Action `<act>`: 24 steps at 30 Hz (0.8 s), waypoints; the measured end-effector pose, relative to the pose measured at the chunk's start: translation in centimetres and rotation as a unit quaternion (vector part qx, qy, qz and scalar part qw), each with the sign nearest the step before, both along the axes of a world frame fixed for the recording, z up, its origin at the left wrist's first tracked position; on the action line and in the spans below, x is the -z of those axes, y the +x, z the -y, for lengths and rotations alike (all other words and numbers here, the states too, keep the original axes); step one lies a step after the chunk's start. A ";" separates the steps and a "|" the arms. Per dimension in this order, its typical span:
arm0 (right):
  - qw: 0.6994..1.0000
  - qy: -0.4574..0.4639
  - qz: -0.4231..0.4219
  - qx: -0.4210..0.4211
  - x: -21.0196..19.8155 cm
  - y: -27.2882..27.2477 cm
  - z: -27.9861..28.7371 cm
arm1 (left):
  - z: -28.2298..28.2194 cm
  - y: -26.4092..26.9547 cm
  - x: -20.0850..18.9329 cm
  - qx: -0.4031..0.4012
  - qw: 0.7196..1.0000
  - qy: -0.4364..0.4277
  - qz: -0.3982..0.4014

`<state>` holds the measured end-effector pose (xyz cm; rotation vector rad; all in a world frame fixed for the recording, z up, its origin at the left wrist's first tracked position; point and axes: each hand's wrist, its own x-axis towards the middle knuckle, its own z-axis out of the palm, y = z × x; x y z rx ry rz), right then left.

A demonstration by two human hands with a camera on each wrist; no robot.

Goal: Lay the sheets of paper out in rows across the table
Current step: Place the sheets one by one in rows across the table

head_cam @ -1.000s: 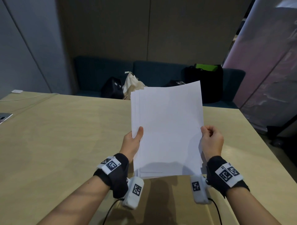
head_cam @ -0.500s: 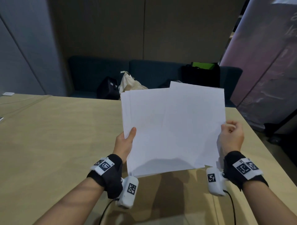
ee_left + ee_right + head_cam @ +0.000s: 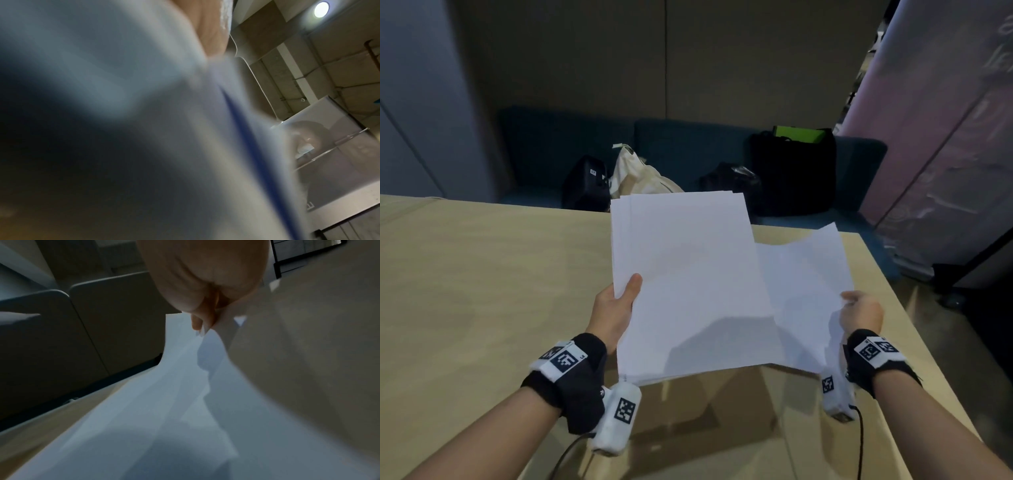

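My left hand (image 3: 616, 305) grips a stack of white paper sheets (image 3: 685, 281) by its left edge, thumb on top, holding it above the light wooden table (image 3: 482, 291). My right hand (image 3: 859, 311) pinches the right edge of a single white sheet (image 3: 808, 291), which sticks out to the right from under the stack and bends. The right wrist view shows the fingers (image 3: 203, 324) pinching this sheet (image 3: 164, 402) at its edge. In the left wrist view the blurred stack (image 3: 144, 129) fills the frame and hides the fingers.
The table's far edge and right edge (image 3: 887, 291) lie close to the single sheet. Beyond the table stands a dark blue sofa (image 3: 688, 144) with a black bag (image 3: 794, 171), a cream bag (image 3: 640, 178) and another dark bag (image 3: 585, 188). Bare tabletop stretches to the left.
My right hand has drawn one sheet out to the right, away from the stack. The stack in my left hand has tilted down slightly and stayed near the middle.
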<state>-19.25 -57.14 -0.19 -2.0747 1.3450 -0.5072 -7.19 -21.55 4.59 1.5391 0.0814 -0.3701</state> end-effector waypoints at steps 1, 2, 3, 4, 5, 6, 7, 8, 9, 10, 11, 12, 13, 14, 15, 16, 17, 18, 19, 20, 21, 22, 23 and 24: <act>1.000 0.007 -0.020 -0.006 0.4 0.1 0.8 | 0.3 0.1 0.1 -0.002 1.000 0.005 0.001; 0.999 0.009 -0.041 -0.015 0.6 0.2 1.5 | 0.6 0.2 0.2 -0.002 1.000 0.009 0.001; 0.997 0.005 -0.072 -0.027 0.9 0.3 2.0 | 0.9 0.2 0.3 -0.002 1.000 0.013 0.001; 0.992 -0.004 -0.116 -0.040 1.1 0.4 2.2 | 1.1 0.2 0.4 -0.001 1.000 0.016 0.001; 0.984 -0.014 -0.168 -0.054 1.3 0.4 2.4 | 1.4 0.3 0.5 -0.001 1.000 0.018 0.000; 0.974 -0.023 -0.218 -0.065 1.5 0.5 2.4 | 1.6 0.3 0.6 -0.002 1.000 0.021 -0.001; 0.964 -0.034 -0.253 -0.069 1.5 0.4 2.3 | 1.9 0.3 0.6 -0.002 1.000 0.024 -0.002; 0.959 -0.050 -0.269 -0.073 1.5 0.4 2.1 | 2.2 0.2 0.6 -0.001 1.000 0.026 -0.004; 0.957 -0.064 -0.270 -0.084 1.6 0.5 2.0 | 2.4 0.1 0.6 0.000 1.000 0.026 -0.004; 0.956 -0.066 -0.268 -0.104 1.5 0.7 1.6 | 2.7 0.1 0.6 0.000 1.000 0.025 -0.004; 0.953 -0.055 -0.267 -0.132 1.4 1.0 1.0 | 3.0 0.0 0.6 0.000 1.000 0.024 -0.002; 0.945 -0.039 -0.280 -0.165 1.4 1.2 0.2 | 3.2 -0.1 0.6 0.002 1.000 0.025 -0.002; 0.935 -0.026 -0.296 -0.192 1.6 1.4 -0.6 | 3.5 -0.2 0.6 0.005 1.000 0.028 0.000; 0.927 -0.020 -0.311 -0.208 1.8 1.5 -1.2 | 3.6 -0.2 0.7 0.008 0.999 0.033 0.001; 0.922 -0.015 -0.319 -0.218 2.0 1.5 -1.7 | 3.8 -0.3 0.8 0.010 0.999 0.036 0.001; 0.919 -0.011 -0.323 -0.225 2.1 1.4 -1.9 | 3.9 -0.3 0.9 0.012 0.999 0.037 -0.001; 0.917 -0.007 -0.323 -0.234 2.1 1.2 -1.7 | 3.9 -0.3 1.0 0.013 0.999 0.038 -0.004; 0.914 -0.004 -0.323 -0.245 2.0 0.9 -1.3 | 4.0 -0.4 1.0 0.014 0.999 0.039 -0.007; 0.911 -0.004 -0.326 -0.253 1.7 0.7 -0.6 | 4.0 -0.5 1.0 0.014 0.999 0.038 -0.007; 0.909 -0.005 -0.332 -0.252 1.4 0.4 0.1 | 3.9 -0.6 1.0 0.014 0.999 0.036 -0.008; 0.910 -0.008 -0.334 -0.246 1.1 0.1 0.9 | 3.9 -0.6 1.0 0.014 0.999 0.035 -0.008; 0.912 -0.010 -0.333 -0.239 0.8 -0.1 1.5 | 3.8 -0.6 1.0 0.014 0.999 0.036 -0.007; 0.915 -0.012 -0.328 -0.235 0.7 -0.2 1.9 | 3.8 -0.6 1.1 0.014 0.999 0.037 -0.008; 0.918 -0.013 -0.319 -0.235 0.6 -0.3 2.0 | 3.7 -0.6 1.1 0.014 0.999 0.038 -0.010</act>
